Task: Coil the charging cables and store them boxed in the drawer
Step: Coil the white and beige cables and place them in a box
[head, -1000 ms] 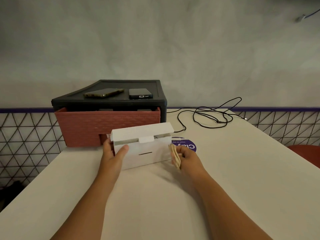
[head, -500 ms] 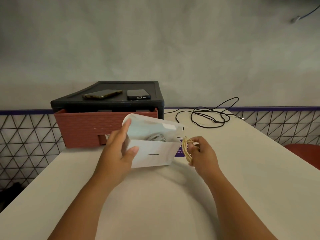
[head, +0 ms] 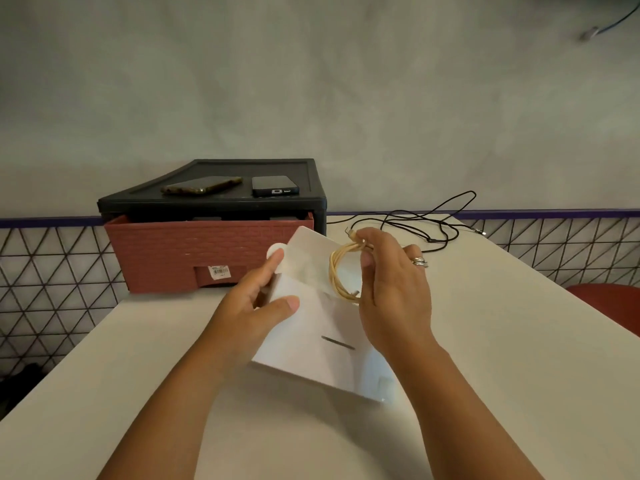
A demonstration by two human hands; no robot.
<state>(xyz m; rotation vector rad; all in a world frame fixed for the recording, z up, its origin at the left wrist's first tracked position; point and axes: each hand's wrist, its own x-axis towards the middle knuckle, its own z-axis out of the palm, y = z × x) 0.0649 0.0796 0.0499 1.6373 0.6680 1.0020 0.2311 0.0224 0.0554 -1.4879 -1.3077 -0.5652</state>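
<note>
Above the middle of the white table (head: 502,341), a person's left hand (head: 249,313) holds a white cardboard box (head: 311,344) tilted off the surface. The thumb lies across its front face, the fingers curl round its left end, and the lid flap (head: 308,249) is raised. The right hand (head: 391,292), a ring (head: 419,262) on one finger, pinches a coiled cream cable (head: 336,275) by the top of its loops, the coil hanging at the box's open mouth; whether it touches the card cannot be told. At the far left corner stands a black drawer unit (head: 214,204), its red-brown drawer (head: 180,251) pulled partly out, with two phones (head: 202,185) on top. A loose black cable (head: 422,226) sprawls along the far edge, well apart from the hands. Tabletop runs wide from the hands to the right edge; only a narrow strip separates box and drawer front.
</note>
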